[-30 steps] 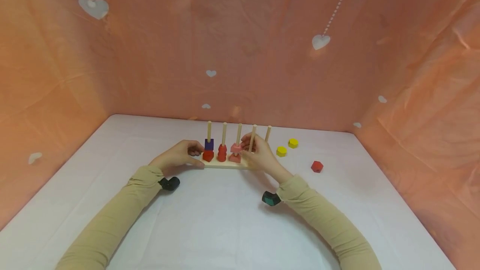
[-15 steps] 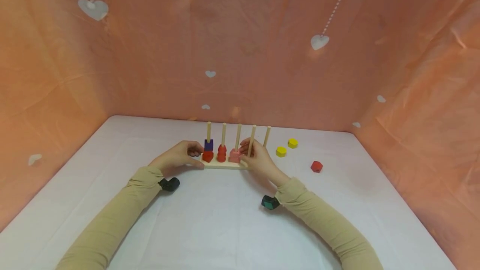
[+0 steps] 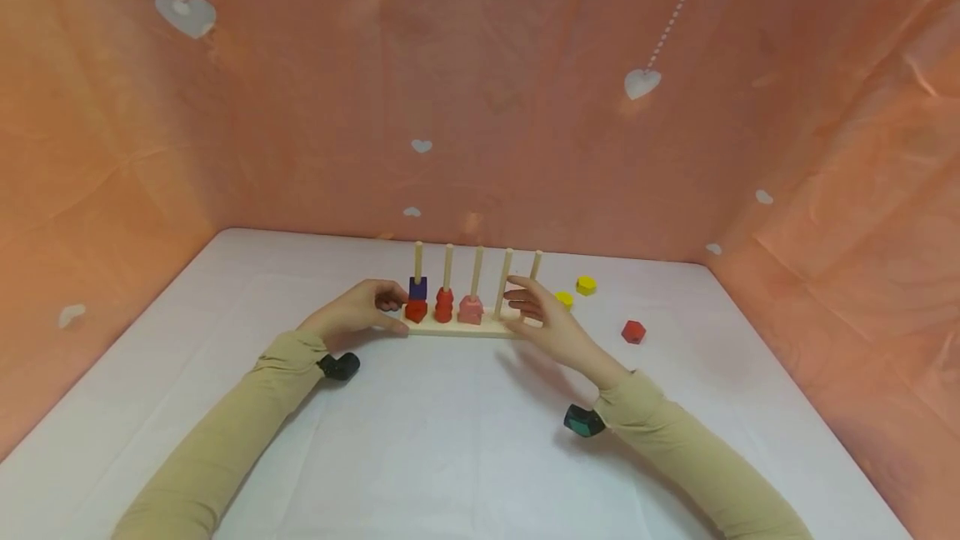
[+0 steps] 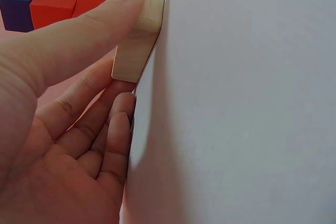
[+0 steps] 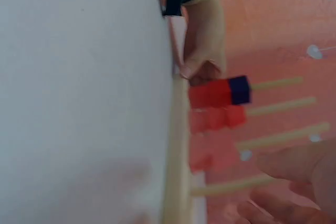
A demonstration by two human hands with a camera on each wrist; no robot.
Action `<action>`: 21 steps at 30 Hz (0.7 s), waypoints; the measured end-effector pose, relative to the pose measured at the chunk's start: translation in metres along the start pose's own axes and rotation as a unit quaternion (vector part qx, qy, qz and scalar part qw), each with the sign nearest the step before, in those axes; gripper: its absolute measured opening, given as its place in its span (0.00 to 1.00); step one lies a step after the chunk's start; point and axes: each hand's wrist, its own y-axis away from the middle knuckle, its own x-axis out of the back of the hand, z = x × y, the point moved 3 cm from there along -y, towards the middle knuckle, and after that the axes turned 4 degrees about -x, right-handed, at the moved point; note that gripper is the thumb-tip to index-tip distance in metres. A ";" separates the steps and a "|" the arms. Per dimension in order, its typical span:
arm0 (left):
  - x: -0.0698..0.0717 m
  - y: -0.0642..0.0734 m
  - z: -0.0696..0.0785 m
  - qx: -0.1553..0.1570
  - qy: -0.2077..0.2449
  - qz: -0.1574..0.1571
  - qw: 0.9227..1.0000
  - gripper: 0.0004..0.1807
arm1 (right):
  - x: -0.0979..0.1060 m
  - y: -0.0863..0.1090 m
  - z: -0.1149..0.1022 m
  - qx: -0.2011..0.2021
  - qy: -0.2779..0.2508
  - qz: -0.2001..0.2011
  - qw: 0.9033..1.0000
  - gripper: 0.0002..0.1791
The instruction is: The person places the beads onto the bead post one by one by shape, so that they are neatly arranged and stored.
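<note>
A wooden peg stacker point(image 3: 459, 329) with several upright pegs stands on the table. The left hand point(image 3: 363, 307) grips its left end, thumb on the front edge and fingers round the far side; in the left wrist view the thumb point(image 4: 86, 35) lies along the wood. On the leftmost peg a dark blue block point(image 3: 417, 288) sits above red blocks point(image 3: 416, 311). Rounded red beads point(image 3: 444, 306) fill the second peg's lower part, and pink blocks point(image 3: 471, 310) the third's. Around the two right-hand pegs the right hand point(image 3: 551, 321) hovers with spread fingers, holding nothing.
Two yellow hexagonal blocks point(image 3: 586, 285) and a loose red block point(image 3: 633, 332) lie on the white table point(image 3: 420, 440), right of the stacker. Pink cloth with hearts point(image 3: 480, 90) hangs behind and at both sides. Dark wrist cameras point(image 3: 340, 367) jut from the sleeves.
The upper pink block slid down the third peg onto the lower one. The right hand then let go and moved right, away from it. The left hand stayed in place.
</note>
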 end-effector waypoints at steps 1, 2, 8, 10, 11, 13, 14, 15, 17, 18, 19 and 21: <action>0.000 0.000 0.000 -0.001 -0.001 0.001 1.000 0.28 | 0.005 0.002 -0.001 -0.001 0.003 -0.002 1.000 0.33; 0.001 -0.001 -0.001 -0.003 -0.003 0.001 1.000 0.28 | 0.010 0.005 -0.002 -0.001 0.005 -0.004 1.000 0.32; 0.001 0.000 -0.002 -0.007 -0.004 0.003 1.000 0.29 | 0.044 0.017 -0.004 0.006 0.025 -0.003 1.000 0.29; 0.000 0.000 -0.002 -0.007 -0.003 0.002 1.000 0.29 | 0.056 0.022 -0.002 0.001 0.039 0.005 0.999 0.27; 0.000 0.000 -0.002 -0.005 -0.004 0.002 1.000 0.29 | 0.062 0.024 0.000 -0.003 0.047 0.009 0.999 0.27; 0.000 0.001 -0.002 -0.001 -0.001 0.002 1.000 0.30 | 0.072 0.028 0.004 -0.016 0.062 0.012 0.998 0.26; 0.000 0.001 -0.002 0.000 -0.001 0.002 1.000 0.30 | 0.078 0.031 0.006 -0.023 0.074 0.012 0.997 0.26; 0.000 0.001 -0.002 -0.001 -0.002 0.002 1.000 0.30 | 0.083 0.033 0.009 -0.029 0.084 0.009 0.996 0.26; 0.000 0.000 -0.002 -0.004 -0.006 0.000 1.000 0.30 | 0.092 0.038 0.015 -0.043 0.107 0.001 0.993 0.27; 0.000 0.000 -0.002 -0.007 -0.008 0.000 1.000 0.29 | 0.096 0.040 0.019 -0.052 0.118 -0.004 0.992 0.28; 0.000 0.000 -0.002 -0.011 -0.011 0.001 1.000 0.29 | 0.101 0.042 0.023 -0.063 0.127 -0.010 0.990 0.28; 0.000 -0.001 -0.002 -0.016 -0.016 0.000 1.000 0.28 | 0.109 0.046 0.033 -0.088 0.135 -0.020 0.987 0.29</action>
